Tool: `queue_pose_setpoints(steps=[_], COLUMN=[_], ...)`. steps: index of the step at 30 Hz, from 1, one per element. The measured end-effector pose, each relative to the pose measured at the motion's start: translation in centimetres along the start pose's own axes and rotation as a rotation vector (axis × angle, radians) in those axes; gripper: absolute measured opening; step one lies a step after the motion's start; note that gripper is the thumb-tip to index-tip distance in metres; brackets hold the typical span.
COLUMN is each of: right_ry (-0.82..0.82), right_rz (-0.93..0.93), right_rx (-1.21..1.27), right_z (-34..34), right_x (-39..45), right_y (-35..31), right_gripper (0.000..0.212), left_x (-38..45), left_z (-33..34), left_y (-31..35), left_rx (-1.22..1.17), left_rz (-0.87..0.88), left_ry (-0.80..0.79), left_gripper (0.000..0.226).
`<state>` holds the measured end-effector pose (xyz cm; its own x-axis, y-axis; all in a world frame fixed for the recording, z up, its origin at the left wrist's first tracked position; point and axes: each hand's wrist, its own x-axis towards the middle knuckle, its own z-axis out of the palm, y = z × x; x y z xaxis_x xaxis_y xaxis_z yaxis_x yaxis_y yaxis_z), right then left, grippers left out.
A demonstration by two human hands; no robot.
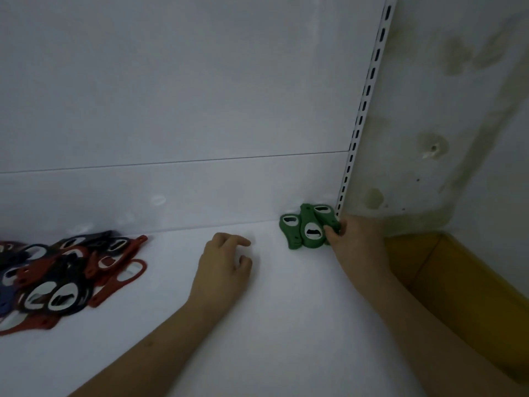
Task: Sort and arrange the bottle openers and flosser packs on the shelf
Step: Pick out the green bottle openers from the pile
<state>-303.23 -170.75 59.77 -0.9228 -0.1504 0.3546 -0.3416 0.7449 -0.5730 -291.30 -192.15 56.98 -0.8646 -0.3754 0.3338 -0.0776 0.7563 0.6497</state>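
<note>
A small cluster of green bottle openers (307,227) lies in the back right corner of the white shelf (286,310). My right hand (355,239) grips the right side of that cluster, fingers curled over the openers. My left hand (224,267) rests on the shelf to the left of the green ones, fingers loosely curled and holding nothing. A mixed heap of red, black and blue bottle openers (65,270) lies at the left edge. No flosser pack shows.
The white back panel (200,96) rises behind the shelf, with a slotted upright rail (363,110) at its right end. A stained wall (458,110) and a yellow box (458,276) sit to the right of the shelf.
</note>
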Motion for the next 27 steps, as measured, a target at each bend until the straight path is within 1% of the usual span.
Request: queue_pose_setpoints(steps=[2,12,15,18,20,23,27], right_ry=[0.012,0.023,0.016,0.015,0.022,0.065,0.125], right_rz=[0.019,0.058,0.083,0.107,0.124,0.146,0.114], right_rx=[-0.006,0.033,0.040,0.014,0.003,-0.064,-0.256], right_z=[-0.1,-1.5,-1.1,-0.4,0.1,0.6,0.8], right_x=[0.1,0.8,0.8,0.5,0.2,0.3,0.6], right_y=[0.1,-1.4,-1.4,-1.6,-1.7,-1.7,-1.3], right_gripper=[0.041,0.050,0.046,0.030,0.034,0.040,0.035], left_x=[-0.4,-0.8,-0.6,-0.3,-0.2,-0.2,-0.2], left_z=[0.2,-0.6,-0.7,-0.5,-0.4,-0.4,-0.4], left_y=[0.0,0.1,-0.2,-0.6,-0.7,-0.6,-0.4], left_rx=[0.015,-0.081,-0.100,-0.090,-0.096,-0.119,-0.121], left_rz=[0.030,0.021,0.016,-0.002,-0.011,-0.027,-0.027], left_ry=[0.000,-0.030,-0.036,-0.047,-0.053,-0.058,-0.061], left_gripper=[0.029,0.029,0.030,0.029,0.030,0.030,0.030])
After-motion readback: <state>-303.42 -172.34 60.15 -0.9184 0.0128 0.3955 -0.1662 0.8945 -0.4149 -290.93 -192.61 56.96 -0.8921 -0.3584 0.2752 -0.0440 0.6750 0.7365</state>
